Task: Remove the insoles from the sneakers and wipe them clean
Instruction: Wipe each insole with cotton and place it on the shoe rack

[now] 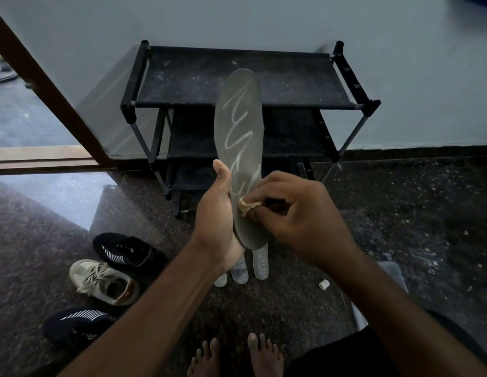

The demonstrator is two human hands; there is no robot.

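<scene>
A dark grey insole [241, 126] with a pale zigzag streak stands upright in front of me. My left hand [216, 216] grips its lower end from the left, thumb up along the edge. My right hand [296, 213] pinches a small cream cloth [247, 206] and presses it against the insole's lower part. On the floor under my hands lie pale insoles [260, 263], partly hidden. At the lower left are two black sneakers with white stripes [125, 250] [76, 322] and a beige sneaker [103, 281] between them.
A black three-tier shoe rack [245, 77] with dusty shelves stands against the wall ahead. A wooden door frame [46, 85] slants at the left. A small white cap [323, 284] lies on the speckled floor. My bare feet [236, 357] are at the bottom.
</scene>
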